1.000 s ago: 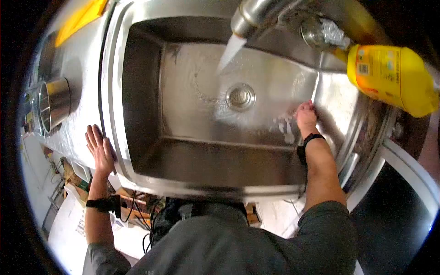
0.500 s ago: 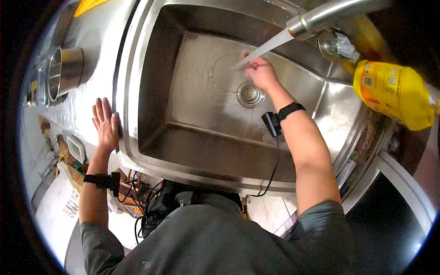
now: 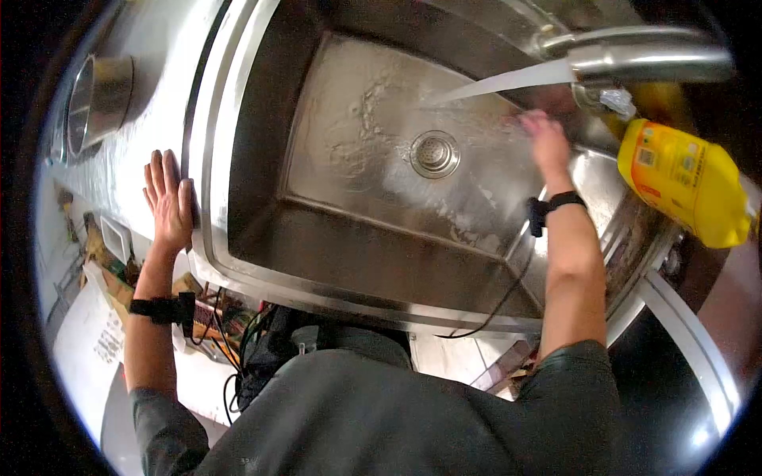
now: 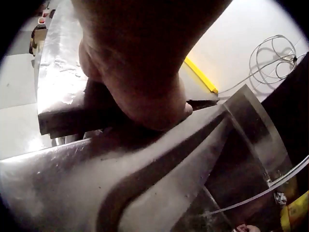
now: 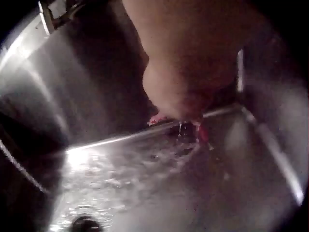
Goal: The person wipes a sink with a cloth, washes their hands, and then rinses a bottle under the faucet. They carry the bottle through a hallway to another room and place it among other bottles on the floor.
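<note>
My left hand (image 3: pixel 169 202) rests flat, fingers straight, on the metal counter (image 3: pixel 163 95) beside the sink's left rim. In the left wrist view its heel and thumb side show, while the fingers are mostly hidden. Low in the right part of the steel sink (image 3: pixel 341 95), my right hand (image 3: pixel 549 147) is blurred by motion, fingers pointing left and loosely extended. Water drips off its fingers in the right wrist view, and no object shows in it. A stream of water (image 3: pixel 508 81) runs from the faucet (image 3: pixel 651 63) and lands left of the hand, above the drain (image 3: pixel 434 154).
A yellow bottle (image 3: pixel 683 182) stands tilted in view at the sink's right. On the left counter is a metal container (image 3: pixel 101 101). Thin water and suds (image 3: pixel 468 226) spread over the basin floor. A black cable (image 3: pixel 508 289) hangs from the right wrist camera.
My right hand went from the sink's right side to the stream, then back to the right, out of it. The left hand stays on the counter edge. The head view has shifted.
</note>
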Tool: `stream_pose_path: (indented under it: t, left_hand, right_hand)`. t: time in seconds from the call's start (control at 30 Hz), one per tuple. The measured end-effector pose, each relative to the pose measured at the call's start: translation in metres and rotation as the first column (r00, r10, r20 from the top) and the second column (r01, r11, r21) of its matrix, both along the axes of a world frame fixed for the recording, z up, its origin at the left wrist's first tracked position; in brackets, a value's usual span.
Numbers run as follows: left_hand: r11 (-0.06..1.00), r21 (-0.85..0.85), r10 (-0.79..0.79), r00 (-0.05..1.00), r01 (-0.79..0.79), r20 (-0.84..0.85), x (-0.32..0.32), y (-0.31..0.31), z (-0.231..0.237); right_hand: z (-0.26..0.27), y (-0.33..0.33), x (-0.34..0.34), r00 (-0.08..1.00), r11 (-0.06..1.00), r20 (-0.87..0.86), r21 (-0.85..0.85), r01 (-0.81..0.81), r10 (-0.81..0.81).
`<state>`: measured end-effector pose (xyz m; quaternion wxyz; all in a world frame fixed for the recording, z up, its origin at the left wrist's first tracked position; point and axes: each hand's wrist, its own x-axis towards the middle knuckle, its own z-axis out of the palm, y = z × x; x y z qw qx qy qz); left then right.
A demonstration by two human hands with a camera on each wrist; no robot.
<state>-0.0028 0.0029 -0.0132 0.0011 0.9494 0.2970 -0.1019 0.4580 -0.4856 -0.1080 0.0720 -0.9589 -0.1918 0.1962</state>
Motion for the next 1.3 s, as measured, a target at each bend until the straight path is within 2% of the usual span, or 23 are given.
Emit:
stream_pose_path:
  t: [0.03,0.1,0.13,0.17,0.27,0.3,0.37,0.4,0.47,0.5,0.53,0.67,0.7,0.73,0.77,0.83,1.0,1.07,1.1,1.17,1.23,1.27,1.3]
  left_hand:
    - [1.000,0.019,0.014,1.000,-0.014,-0.011,0.003,-0.001,0.001]
    - [1.000,-0.002,0.010,1.000,-0.010,-0.014,0.002,0.001,0.002]
    - [1.000,0.003,0.004,1.000,-0.004,-0.004,0.002,0.002,0.003]
    - [1.000,-0.003,-0.005,1.000,0.005,0.009,0.003,0.000,0.005]
    - [1.000,0.022,-0.010,0.999,0.010,0.035,0.002,0.010,-0.006]
    - [0.999,0.036,-0.029,0.999,0.028,0.031,-0.005,0.007,-0.008]
    - [1.000,0.029,-0.003,0.998,0.001,0.055,0.002,0.001,-0.001]
    - [1.000,0.007,-0.009,0.997,0.009,0.073,0.002,0.001,-0.002]
    - [1.000,-0.019,0.025,0.998,-0.024,0.061,0.003,-0.002,0.002]
    - [1.000,0.016,-0.001,0.997,-0.001,0.080,0.000,0.000,-0.002]
    - [1.000,0.006,-0.012,0.995,0.011,0.096,0.000,0.001,-0.001]
    - [0.998,0.037,-0.059,0.992,0.055,0.111,0.000,0.003,-0.004]
    - [0.998,0.044,-0.060,0.992,0.055,0.108,-0.002,0.003,-0.005]
    - [0.998,0.023,-0.057,0.991,0.054,0.118,0.000,0.002,-0.002]
    - [0.999,0.014,-0.046,0.990,0.045,0.135,0.001,0.001,-0.002]
    - [0.998,0.047,-0.055,0.992,0.050,0.112,0.000,0.000,0.000]
    - [0.996,0.036,-0.090,0.985,0.086,0.144,-0.001,0.009,-0.006]
    - [0.996,0.018,-0.091,0.990,0.090,0.110,-0.007,0.011,-0.008]
    - [0.996,0.014,-0.090,0.991,0.089,0.104,-0.009,0.007,-0.008]
    - [0.997,0.048,-0.062,0.987,0.055,0.146,-0.003,0.005,-0.007]
    - [0.998,0.046,-0.037,0.991,0.031,0.128,-0.003,0.003,-0.007]
    - [0.998,0.059,-0.039,0.993,0.033,0.112,-0.003,0.002,-0.005]
    - [0.997,0.071,-0.046,0.994,0.039,0.098,-0.002,0.000,-0.004]
  right_hand:
    - [-0.031,-0.044,0.022,0.951,0.972,0.204,-0.059,-0.226,0.233]
    - [-0.028,-0.072,0.010,0.922,0.939,-0.263,0.121,0.323,-0.284]
    - [-0.047,-0.084,-0.002,0.964,0.981,-0.225,-0.159,0.110,-0.144]
    - [-0.072,-0.106,-0.021,0.975,0.895,-0.223,-0.434,-0.106,0.007]
    - [-0.149,-0.133,-0.128,0.999,0.971,-0.032,-0.239,-0.016,0.008]
    - [-0.062,-0.060,-0.154,0.974,0.958,-0.225,-0.284,-0.034,-0.032]
    - [-0.119,-0.063,-0.184,0.794,0.982,-0.604,0.097,0.163,-0.072]
    - [-0.115,-0.041,-0.178,0.801,0.984,-0.596,0.103,0.147,-0.057]
    - [-0.092,0.004,-0.174,0.943,0.968,-0.219,0.071,-0.242,0.252]
    - [-0.101,0.006,-0.156,0.933,0.894,-0.345,0.442,0.068,0.099]
    - [-0.144,-0.019,-0.129,0.884,0.816,-0.455,0.470,0.337,-0.103]
    - [-0.050,-0.058,-0.101,0.989,0.984,-0.125,-0.169,0.058,-0.080]
    - [-0.161,-0.172,-0.089,0.895,0.906,-0.294,0.158,0.392,-0.335]
    - [-0.111,-0.154,-0.108,0.994,0.992,-0.058,-0.090,0.086,-0.092]
    - [-0.188,-0.229,-0.115,0.858,0.859,-0.320,0.193,0.474,-0.401]
    - [-0.115,-0.161,-0.155,0.956,0.921,-0.213,-0.372,0.112,-0.202]
    - [-0.069,-0.056,-0.206,0.894,0.935,-0.434,-0.351,-0.056,-0.109]
    - [-0.103,-0.071,-0.183,0.784,0.993,-0.621,0.086,0.082,-0.011]
    - [-0.100,-0.083,-0.168,0.853,0.987,-0.522,0.145,0.070,0.016]
    - [-0.064,-0.100,-0.148,0.898,0.906,-0.427,-0.332,-0.262,0.103]
    - [-0.107,-0.199,-0.156,0.646,0.952,-0.703,-0.166,0.257,-0.297]
    - [-0.091,-0.187,-0.173,0.425,0.805,-0.704,-0.370,0.465,-0.569]
    - [-0.050,-0.145,-0.194,0.774,0.978,-0.629,-0.199,-0.062,-0.079]
